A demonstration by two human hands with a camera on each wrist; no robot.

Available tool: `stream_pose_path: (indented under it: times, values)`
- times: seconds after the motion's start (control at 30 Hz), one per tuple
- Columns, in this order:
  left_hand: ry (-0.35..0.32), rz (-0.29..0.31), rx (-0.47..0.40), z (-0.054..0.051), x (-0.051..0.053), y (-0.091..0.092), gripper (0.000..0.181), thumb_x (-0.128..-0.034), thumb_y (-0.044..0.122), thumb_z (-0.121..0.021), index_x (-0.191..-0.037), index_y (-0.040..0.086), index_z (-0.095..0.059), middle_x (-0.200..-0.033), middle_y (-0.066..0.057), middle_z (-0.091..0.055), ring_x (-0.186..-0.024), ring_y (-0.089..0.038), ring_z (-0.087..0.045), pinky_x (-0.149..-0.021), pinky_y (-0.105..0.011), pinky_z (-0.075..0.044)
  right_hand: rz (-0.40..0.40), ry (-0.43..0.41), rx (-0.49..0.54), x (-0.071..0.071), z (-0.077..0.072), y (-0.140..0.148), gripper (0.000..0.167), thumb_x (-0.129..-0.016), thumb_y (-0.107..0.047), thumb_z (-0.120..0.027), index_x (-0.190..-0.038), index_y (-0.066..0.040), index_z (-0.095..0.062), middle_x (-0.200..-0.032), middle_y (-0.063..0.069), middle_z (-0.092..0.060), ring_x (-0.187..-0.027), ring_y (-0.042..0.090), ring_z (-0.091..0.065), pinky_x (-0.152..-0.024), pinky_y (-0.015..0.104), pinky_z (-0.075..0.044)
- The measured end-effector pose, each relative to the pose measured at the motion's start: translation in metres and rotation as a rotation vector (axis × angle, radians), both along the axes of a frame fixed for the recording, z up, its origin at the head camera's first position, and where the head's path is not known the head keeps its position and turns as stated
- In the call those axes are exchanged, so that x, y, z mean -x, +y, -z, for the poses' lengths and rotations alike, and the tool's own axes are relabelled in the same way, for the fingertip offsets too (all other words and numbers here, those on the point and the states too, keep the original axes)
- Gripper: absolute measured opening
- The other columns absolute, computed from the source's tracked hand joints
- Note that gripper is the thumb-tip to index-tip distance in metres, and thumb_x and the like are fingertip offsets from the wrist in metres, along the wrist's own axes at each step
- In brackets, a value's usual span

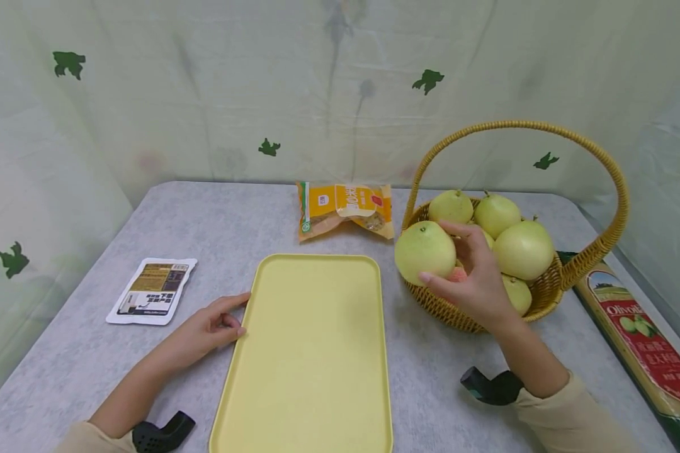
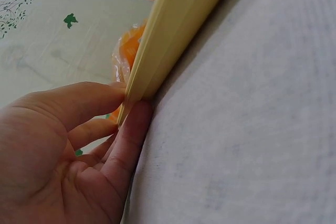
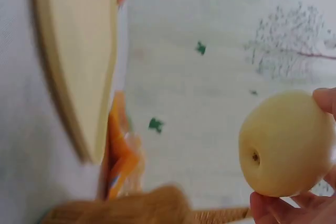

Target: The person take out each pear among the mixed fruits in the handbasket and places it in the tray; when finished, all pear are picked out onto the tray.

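Note:
My right hand [image 1: 476, 277] grips a round, pale green-yellow pear [image 1: 425, 253] between thumb and fingers, over the left side of the wicker basket [image 1: 447, 308]. In the right wrist view that pear [image 3: 286, 142] shows its dimpled end. Inside the basket are several more pears [image 1: 524, 250] and something reddish [image 1: 458, 275], partly covered. My left hand [image 1: 206, 333] is at the left edge of the yellow tray [image 1: 317, 352]. Its thumb and fingers pinch the rim in the left wrist view, where the tray's outer wall [image 2: 168, 40] shows.
An orange snack packet [image 1: 345, 211] lies behind the tray. To the left is a white flat pouch [image 1: 152, 291]. A long olive-labelled package [image 1: 646, 340] lies right of the basket, whose tall handle [image 1: 521, 124] arches over the fruit. A pale curtain [image 1: 317, 82] hangs behind the table.

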State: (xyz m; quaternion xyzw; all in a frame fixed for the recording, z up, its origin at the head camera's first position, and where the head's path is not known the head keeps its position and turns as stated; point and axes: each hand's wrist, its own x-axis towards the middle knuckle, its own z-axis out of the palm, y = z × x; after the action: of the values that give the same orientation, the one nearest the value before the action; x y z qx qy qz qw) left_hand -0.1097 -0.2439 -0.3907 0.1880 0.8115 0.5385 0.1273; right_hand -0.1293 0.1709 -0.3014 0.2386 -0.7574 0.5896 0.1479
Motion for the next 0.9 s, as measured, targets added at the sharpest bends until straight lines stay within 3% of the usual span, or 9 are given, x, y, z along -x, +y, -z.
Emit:
stream_pose_path:
  times: [0.17,0.3,0.5,0.7,0.9]
  values:
    - [0.01,-0.001,-0.004,0.001,0.0,0.0,0.057,-0.0849,0.001,-0.059,-0.134,-0.007,-0.033,-0.107,-0.018,-0.043,-0.079,-0.008,-0.052,-0.063,-0.02,-0.043,-0.113,-0.011,0.053,0.002,-0.01,-0.033,0.069,-0.065,0.015,-0.068,-0.124,0.005,-0.033,-0.127,0.009,-0.041,-0.107,0.023,-0.047,-0.086,0.032,-0.039]
    - [0.023,0.007,-0.008,0.002,0.0,0.0,0.056,-0.0849,0.001,-0.059,-0.134,-0.008,-0.032,-0.105,-0.018,-0.044,-0.079,-0.009,-0.052,-0.063,-0.02,-0.043,-0.159,-0.069,0.07,0.01,-0.009,-0.062,0.068,-0.068,0.007,-0.07,-0.123,0.0,-0.031,-0.128,0.008,-0.038,-0.111,0.022,-0.045,-0.091,0.04,-0.034]
    - [0.014,0.009,-0.002,0.002,0.001,-0.001,0.056,-0.0852,0.001,-0.058,-0.134,-0.007,-0.032,-0.105,-0.018,-0.044,-0.078,-0.008,-0.052,-0.063,-0.02,-0.043,-0.233,-0.196,0.111,0.032,0.014,-0.101,0.066,-0.069,0.006,-0.071,-0.121,0.0,-0.031,-0.128,0.012,-0.035,-0.11,0.026,-0.046,-0.083,0.038,-0.043]
    - [0.007,0.01,0.005,0.001,0.001,-0.001,0.057,-0.0856,0.003,-0.059,-0.135,-0.006,-0.032,-0.109,-0.018,-0.042,-0.079,-0.009,-0.052,-0.063,-0.021,-0.043,-0.255,-0.381,0.068,0.045,0.029,-0.124,0.065,-0.072,0.006,-0.07,-0.124,0.001,-0.03,-0.125,0.017,-0.031,-0.103,0.034,-0.05,-0.072,0.035,-0.049]
    - [0.026,0.006,0.0,0.001,0.0,0.0,0.057,-0.0852,0.003,-0.059,-0.134,-0.007,-0.033,-0.112,-0.019,-0.042,-0.079,-0.009,-0.052,-0.063,-0.021,-0.043,-0.275,-0.443,-0.008,0.053,0.039,-0.132,0.065,-0.074,0.002,-0.069,-0.129,-0.002,-0.034,-0.126,0.017,-0.034,-0.105,0.036,-0.05,-0.075,0.034,-0.048]
